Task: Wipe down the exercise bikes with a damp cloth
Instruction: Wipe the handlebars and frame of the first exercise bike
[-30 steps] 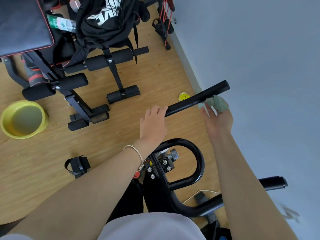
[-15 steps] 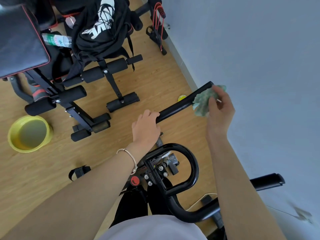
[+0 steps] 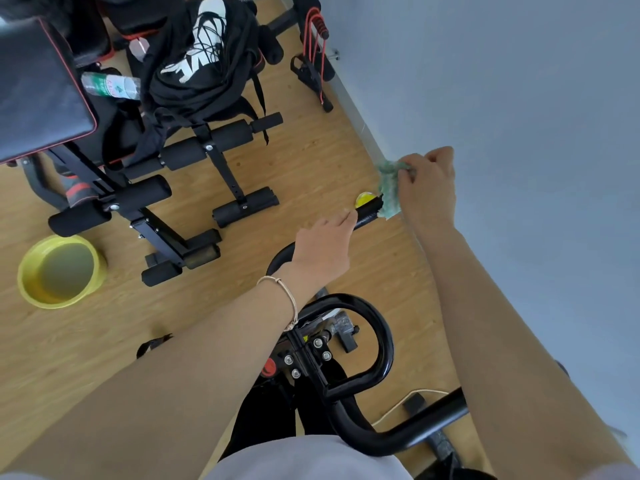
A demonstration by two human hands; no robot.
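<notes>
the cloth (image 3: 389,188) is soft, light and floppy, and since it is damp it will likely cling to the metal a little. it is best held in a bunch, so it wraps around what it rubs. the right hand (image 3: 429,181) does just that: its fingers are curled tight and pinch the cloth into a wad over the far tip of the handlebar (image 3: 367,213).

the handlebar is hard, smooth and stiff, so it may feel slippery once wet. a good place to steady it is lower down the bar, away from the cloth. the left hand (image 3: 325,247) lies there, just below the cloth, with its fingers pointing along the bar. i cannot tell if they curl around it or only rest on top.

the cloth is pale green, fuzzy and crumpled. the exercise bike (image 3: 384,341) is shiny black, with a round loop bar and silver bolts near the person's body. it stands on a wooden floor (image 3: 329,161), close to a grey wall (image 3: 519,98). a yellow bowl (image 3: 24,271) sits on the floor well off to the left.
</notes>
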